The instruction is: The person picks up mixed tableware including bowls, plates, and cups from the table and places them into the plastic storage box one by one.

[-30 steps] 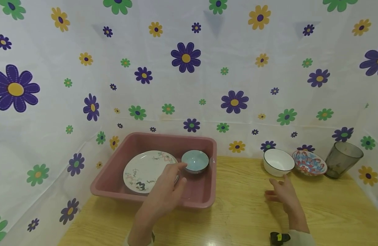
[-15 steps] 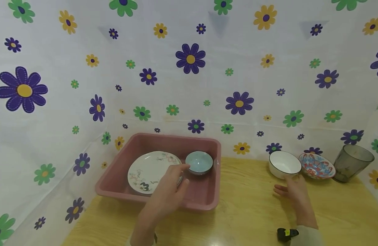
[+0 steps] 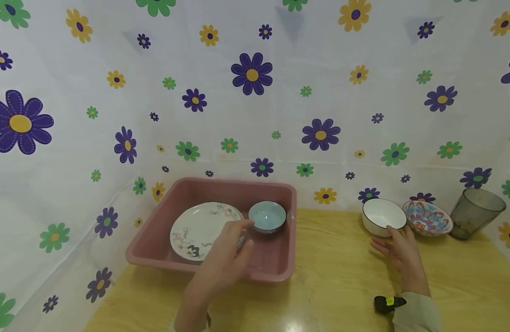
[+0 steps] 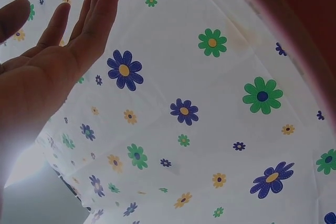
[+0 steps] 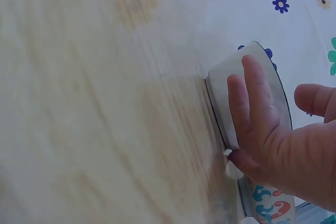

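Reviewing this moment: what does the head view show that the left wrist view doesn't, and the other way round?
Only the head view: the right hand at the white bowl, the red-and-blue patterned dish, the glass, the wooden table, the white plate and the light-blue bowl.

Only the left wrist view: a bright glare and a grey area at lower left.

Both: the left hand, the flowered sheet and, apparently, the pink basin, just an edge at upper right in the wrist view.
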A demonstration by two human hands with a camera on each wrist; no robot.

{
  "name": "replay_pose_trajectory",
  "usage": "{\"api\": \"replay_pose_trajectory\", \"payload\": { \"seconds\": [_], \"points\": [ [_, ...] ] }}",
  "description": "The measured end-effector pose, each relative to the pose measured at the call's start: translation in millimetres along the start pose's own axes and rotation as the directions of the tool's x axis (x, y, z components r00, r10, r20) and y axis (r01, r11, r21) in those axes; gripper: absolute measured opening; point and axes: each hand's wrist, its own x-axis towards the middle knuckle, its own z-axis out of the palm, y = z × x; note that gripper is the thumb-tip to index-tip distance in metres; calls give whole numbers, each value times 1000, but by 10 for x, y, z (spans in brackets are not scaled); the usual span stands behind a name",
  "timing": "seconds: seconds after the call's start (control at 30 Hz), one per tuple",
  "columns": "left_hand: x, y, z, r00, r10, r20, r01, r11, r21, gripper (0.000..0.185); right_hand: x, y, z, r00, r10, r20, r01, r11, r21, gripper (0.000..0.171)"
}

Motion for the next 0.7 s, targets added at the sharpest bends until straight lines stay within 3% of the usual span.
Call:
{"api": "replay_pose_trajectory", "payload": {
  "seconds": [0.17,0.47,0.7],
  "points": [
    [-8,-18,-5,1000,7,-14,-7,1000,7,39,59,9,31,998,-15,-55,16,1000,25,75],
    [-16,-32,-37,1000,11,-20,-11,1000,-2,39,174,-16,50,996,-28,-81,28,1000,0,78],
    [-25,-38,-50,999,13,-32,-13,1000,1,39,203,-59,36,996,39,-79,-34,997,62,78]
  ]
}}
